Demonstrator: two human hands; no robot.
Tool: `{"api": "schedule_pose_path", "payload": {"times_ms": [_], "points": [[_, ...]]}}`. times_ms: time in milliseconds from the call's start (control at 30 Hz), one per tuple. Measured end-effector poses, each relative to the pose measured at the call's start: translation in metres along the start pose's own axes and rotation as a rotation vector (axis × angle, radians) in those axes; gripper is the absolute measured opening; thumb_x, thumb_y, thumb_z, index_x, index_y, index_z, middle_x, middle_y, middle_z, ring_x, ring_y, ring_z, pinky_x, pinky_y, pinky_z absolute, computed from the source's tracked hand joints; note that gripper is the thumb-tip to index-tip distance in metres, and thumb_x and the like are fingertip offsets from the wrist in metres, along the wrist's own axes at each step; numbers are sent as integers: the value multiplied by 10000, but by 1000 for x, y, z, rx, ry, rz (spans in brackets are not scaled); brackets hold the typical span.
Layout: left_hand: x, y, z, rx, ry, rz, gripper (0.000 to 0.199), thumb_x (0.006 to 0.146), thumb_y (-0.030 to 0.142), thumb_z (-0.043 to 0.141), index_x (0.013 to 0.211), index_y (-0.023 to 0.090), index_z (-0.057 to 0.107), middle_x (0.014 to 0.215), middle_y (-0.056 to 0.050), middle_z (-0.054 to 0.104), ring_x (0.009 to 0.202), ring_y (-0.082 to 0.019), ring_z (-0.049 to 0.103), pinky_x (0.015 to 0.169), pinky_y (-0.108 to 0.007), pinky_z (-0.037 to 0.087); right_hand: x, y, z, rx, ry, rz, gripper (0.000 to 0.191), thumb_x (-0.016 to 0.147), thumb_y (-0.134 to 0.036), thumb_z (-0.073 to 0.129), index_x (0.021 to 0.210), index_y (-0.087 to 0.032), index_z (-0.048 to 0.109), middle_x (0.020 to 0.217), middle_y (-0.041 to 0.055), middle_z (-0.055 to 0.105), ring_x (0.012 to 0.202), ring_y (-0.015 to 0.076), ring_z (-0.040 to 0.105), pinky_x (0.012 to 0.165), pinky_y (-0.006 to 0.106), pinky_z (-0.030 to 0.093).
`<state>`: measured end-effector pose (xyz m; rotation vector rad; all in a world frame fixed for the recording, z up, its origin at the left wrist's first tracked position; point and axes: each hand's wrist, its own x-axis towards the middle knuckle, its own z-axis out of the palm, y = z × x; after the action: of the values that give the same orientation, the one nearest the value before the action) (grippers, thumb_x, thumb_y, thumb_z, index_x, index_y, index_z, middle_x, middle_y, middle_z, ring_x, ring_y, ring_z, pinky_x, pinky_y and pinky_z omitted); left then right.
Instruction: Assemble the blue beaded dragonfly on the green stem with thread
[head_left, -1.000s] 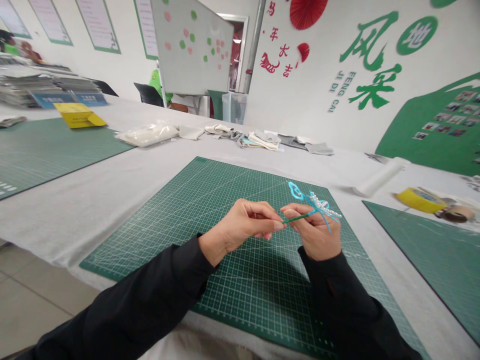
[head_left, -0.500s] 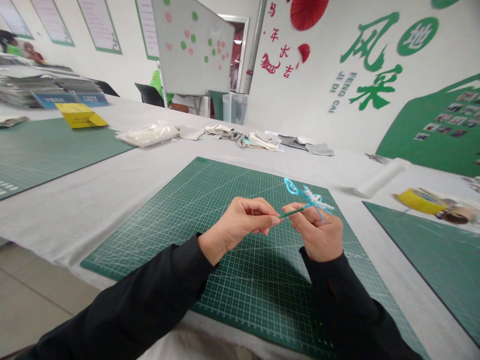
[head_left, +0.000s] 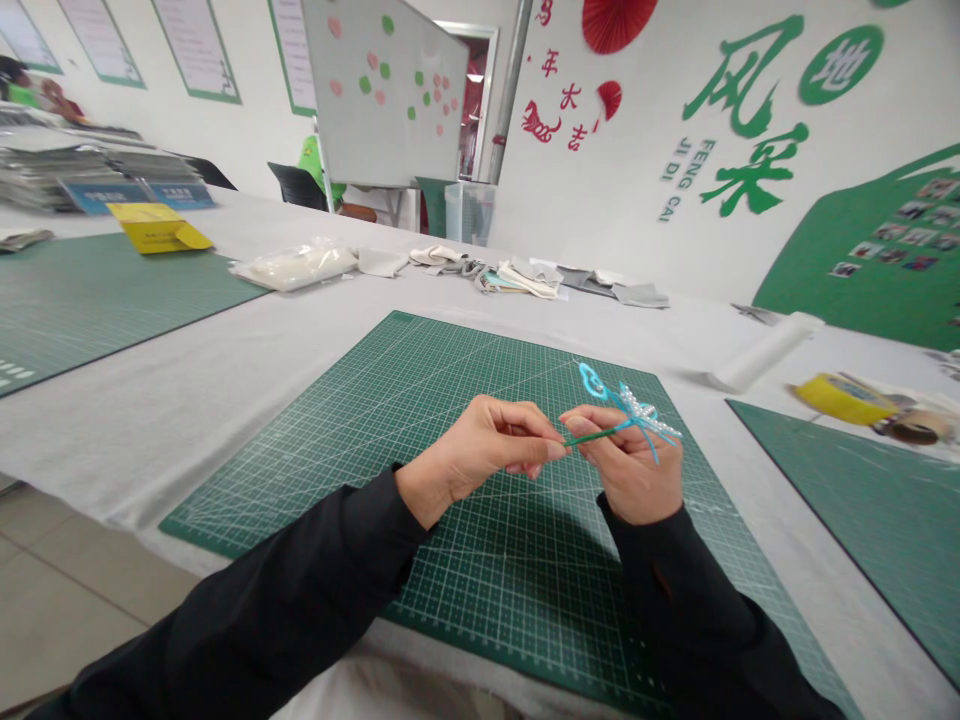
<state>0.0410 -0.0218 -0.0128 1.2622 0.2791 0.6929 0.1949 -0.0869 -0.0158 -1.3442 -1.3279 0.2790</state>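
Note:
A blue craft flower [head_left: 637, 412] with rows of pearly beads and a looped blue piece sits on a thin green-wrapped stem [head_left: 596, 436]. My left hand [head_left: 501, 440] pinches the stem's lower end between thumb and fingertips. Close to the flower head, my right hand [head_left: 634, 465] is closed around the stem, thumb and forefinger at its side. Both hands are held above a green cutting mat [head_left: 330, 460] with a white grid. Some of the right fingers are hidden behind the stem and flower.
Further cutting mats lie left [head_left: 112, 300] and right [head_left: 847, 510]. Along the table's far side are a plastic-wrapped pack [head_left: 296, 266] and folded cloths [head_left: 525, 278]. A white roll [head_left: 772, 350] and a yellow roll [head_left: 844, 400] lie right. Stacked papers [head_left: 67, 165] and a yellow box [head_left: 157, 230] stand left.
The flower has shifted slightly right and down, and its blue loop has turned a little. The left fingertips have moved slightly right with the stem. Both hands keep their grip.

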Motion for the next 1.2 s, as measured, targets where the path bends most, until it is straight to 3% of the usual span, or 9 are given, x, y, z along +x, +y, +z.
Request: {"api": "schedule_pose_path", "payload": {"times_ms": [233, 467, 767, 1000, 1200], "points": [[0, 0, 0, 18, 25, 63, 113, 671, 217, 742, 658, 123, 681, 690, -2, 580, 475, -40, 504, 421, -195, 297, -1, 6, 1, 12, 58, 37, 183, 727, -353, 688, 684, -177, 717, 462, -37, 510, 430, 84, 398, 425, 243, 312], [3, -1, 1, 2, 177, 178, 137, 636, 216, 768, 623, 124, 668, 696, 11, 569, 479, -34, 492, 445, -199, 347, 0, 9, 3, 83, 87, 44, 220, 723, -376, 693, 686, -160, 709, 413, -60, 409, 397, 67, 340, 408, 237, 276], [4, -6, 0, -132, 260, 122, 125, 646, 207, 755, 642, 121, 665, 649, 13, 549, 500, -47, 480, 449, -202, 289, -7, -9, 12, 4, 166, 55, 199, 729, -361, 686, 723, -164, 712, 393, -74, 359, 399, 68, 329, 413, 232, 280], [5, -3, 0, -158, 350, 114, 113, 653, 207, 741, 663, 124, 665, 520, 29, 518, 482, -47, 436, 470, -200, 282, -14, -16, 16, -259, 177, -159, 156, 804, -295, 615, 766, -178, 710, 383, -85, 337, 363, 65, 296, 400, 224, 308], [8, -3, -1, -80, 439, 115, 118, 642, 210, 734, 657, 114, 668, 497, 24, 526, 468, -48, 437, 458, -199, 282, -12, -11, 13, -461, 93, -471, 118, 834, -199, 590, 821, -194, 707, 548, -15, 633, 432, 86, 485, 463, 224, 405]]}}
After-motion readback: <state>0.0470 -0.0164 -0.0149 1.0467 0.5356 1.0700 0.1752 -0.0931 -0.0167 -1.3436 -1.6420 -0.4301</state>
